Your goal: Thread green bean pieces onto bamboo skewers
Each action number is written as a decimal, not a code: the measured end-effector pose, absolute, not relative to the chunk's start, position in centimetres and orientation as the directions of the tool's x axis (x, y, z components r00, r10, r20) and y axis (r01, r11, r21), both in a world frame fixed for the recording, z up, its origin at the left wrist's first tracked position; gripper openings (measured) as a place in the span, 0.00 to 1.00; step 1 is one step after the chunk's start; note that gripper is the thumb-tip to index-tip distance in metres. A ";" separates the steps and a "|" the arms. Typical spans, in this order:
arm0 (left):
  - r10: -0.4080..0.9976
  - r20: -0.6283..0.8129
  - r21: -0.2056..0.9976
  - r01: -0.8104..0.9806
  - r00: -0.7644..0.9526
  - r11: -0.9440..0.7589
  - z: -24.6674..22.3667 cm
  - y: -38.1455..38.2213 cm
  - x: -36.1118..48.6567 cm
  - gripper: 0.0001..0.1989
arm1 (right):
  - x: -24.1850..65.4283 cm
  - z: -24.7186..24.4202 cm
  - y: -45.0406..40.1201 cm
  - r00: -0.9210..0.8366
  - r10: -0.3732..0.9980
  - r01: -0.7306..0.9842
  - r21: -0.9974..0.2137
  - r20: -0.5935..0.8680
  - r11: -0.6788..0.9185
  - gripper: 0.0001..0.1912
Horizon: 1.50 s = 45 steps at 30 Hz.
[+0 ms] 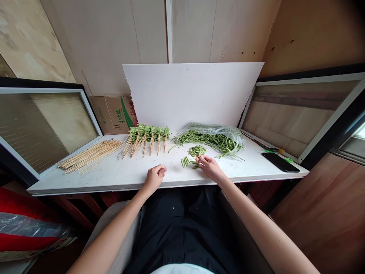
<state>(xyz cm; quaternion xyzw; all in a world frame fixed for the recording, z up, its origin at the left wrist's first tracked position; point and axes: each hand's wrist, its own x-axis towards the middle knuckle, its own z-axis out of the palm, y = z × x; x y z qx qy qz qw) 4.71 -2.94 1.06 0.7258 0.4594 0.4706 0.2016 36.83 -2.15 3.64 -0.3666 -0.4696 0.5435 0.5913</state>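
My right hand (209,167) pinches at cut green bean pieces (195,164), just above the table's front part. Beside its fingertips a short row of bean pieces (185,161) lies side by side. Directly behind is a small heap of cut bean pieces (196,150). My left hand (155,179) rests at the table's front edge with fingers curled closed; whatever they hold is hidden. Farther back on the left, finished bean skewers (149,133) are stacked, their bare sticks pointing toward me. Whole long green beans (211,140) spill from a clear plastic bag (228,131).
Loose bamboo sticks (91,154) lie at the left of the white table (119,180). On the right are a black phone (281,162) and a dark tool with a yellow part (265,145). A cardboard box (111,114) and a white board (191,95) stand behind; framed glass panels flank both sides.
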 end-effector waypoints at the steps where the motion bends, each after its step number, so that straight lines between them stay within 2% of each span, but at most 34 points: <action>1: 0.857 0.498 0.726 0.475 0.134 -0.496 1.1 -3.0 4.7 0.11 | 36.8 3.7 -2.2 -0.031 0.987 -0.295 -0.945 0.158 0.142 0.26; 20: 0.848 0.521 0.707 0.508 0.098 -0.493 0.9 -2.8 4.7 0.11 | 36.3 4.1 -2.5 0.043 0.980 -0.251 -0.948 0.192 0.197 0.23; 25: 0.840 0.535 0.697 0.513 0.094 -0.501 0.8 -2.8 4.6 0.11 | 36.0 3.8 -2.4 0.066 0.969 -0.178 -0.953 0.239 0.247 0.24; 33: 0.839 0.536 0.699 0.507 0.095 -0.504 0.7 -2.9 4.5 0.10 | 36.0 4.5 -3.1 0.115 0.942 0.046 -0.949 0.316 0.313 0.23; 45: 0.835 0.540 0.679 0.533 0.102 -0.504 0.8 -3.0 4.6 0.09 | 35.1 6.3 -3.9 0.146 0.939 0.004 -0.949 0.312 0.315 0.22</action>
